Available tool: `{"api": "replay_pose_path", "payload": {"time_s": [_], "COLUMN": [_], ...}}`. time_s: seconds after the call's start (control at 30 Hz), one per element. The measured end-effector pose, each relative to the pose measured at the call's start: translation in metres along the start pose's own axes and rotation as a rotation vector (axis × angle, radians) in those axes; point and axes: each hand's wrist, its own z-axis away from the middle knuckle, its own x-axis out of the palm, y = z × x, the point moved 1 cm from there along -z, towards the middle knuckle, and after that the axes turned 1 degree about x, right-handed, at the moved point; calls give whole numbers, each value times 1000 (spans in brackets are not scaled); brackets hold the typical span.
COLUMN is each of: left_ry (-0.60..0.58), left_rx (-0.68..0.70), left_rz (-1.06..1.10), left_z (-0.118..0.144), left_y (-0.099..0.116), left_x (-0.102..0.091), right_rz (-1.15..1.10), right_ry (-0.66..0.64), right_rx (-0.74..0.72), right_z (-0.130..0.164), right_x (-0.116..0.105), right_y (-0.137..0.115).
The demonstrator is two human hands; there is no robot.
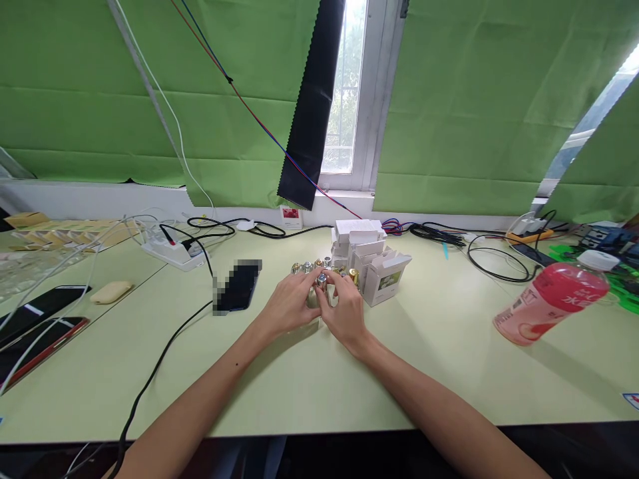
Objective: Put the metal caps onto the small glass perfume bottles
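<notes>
In the middle of the desk, my left hand [290,298] and my right hand [346,310] meet around a small bottle with a shiny silver cap [322,281]. Fingers of both hands are closed on it from either side, and much of its body is hidden by them. Just behind my fingers stand several more small bottles with silver and gold caps [308,267], partly covered by my hands. A gold-capped one [354,275] shows beside my right fingers. Several small white cartons [367,247] stand close behind on the right, the nearest [387,278] with its top flap raised.
A dark phone [242,286] lies left of my hands, with a black cable [164,356] running nearby. Far left are more phones [44,346], a cream case [112,292] and a power strip [174,255]. A pink drink bottle [549,299] and coiled cables [436,233] are at right.
</notes>
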Motion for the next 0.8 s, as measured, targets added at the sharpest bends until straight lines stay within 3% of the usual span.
{"api": "replay_pose_path", "payload": {"time_s": [0.8], "left_ry": [3], "left_rx": [8], "left_rz": [-16], "left_z": [1], "left_y": [-4], "left_x": [3], "right_rz": [-41], "right_ry": [-8], "right_rx": [34], "right_z": [-2], "right_x": [1], "right_y": [2]}}
